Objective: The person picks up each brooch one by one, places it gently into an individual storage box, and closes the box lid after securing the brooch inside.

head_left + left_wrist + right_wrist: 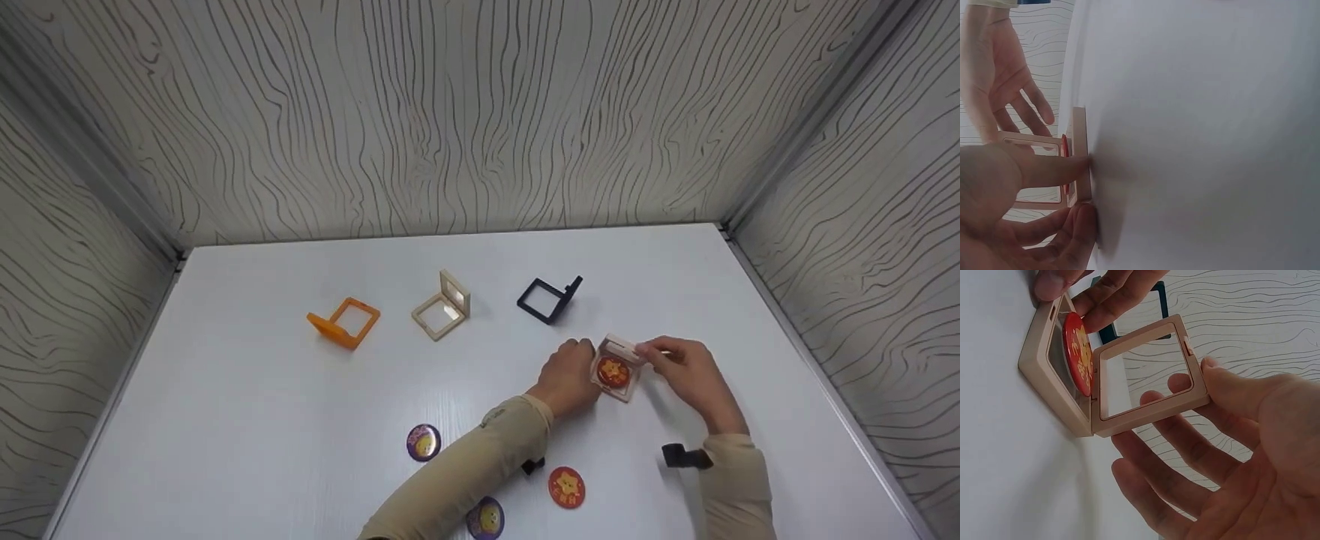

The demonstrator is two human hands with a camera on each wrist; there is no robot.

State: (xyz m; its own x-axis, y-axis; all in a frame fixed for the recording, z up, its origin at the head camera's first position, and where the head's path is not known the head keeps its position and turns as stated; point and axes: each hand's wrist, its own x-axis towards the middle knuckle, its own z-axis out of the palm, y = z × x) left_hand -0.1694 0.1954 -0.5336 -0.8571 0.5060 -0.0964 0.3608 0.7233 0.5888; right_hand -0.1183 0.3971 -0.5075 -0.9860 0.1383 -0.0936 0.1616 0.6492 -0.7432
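Note:
A pale pink square display case stands half unfolded, its base on the white table and its clear-windowed lid raised. Inside the base lies a round red badge with a yellow star. My left hand grips the base from its left side, thumb and fingers on its edges, as the left wrist view shows. On the other side my right hand pinches the lid's edge, thumb at the clasp side and fingers behind the window.
Farther back stand unfolded cases: orange, beige and dark blue. Nearer lie a purple badge, a red star badge and another purple badge partly under my left sleeve. Wood-grain panels wall the table.

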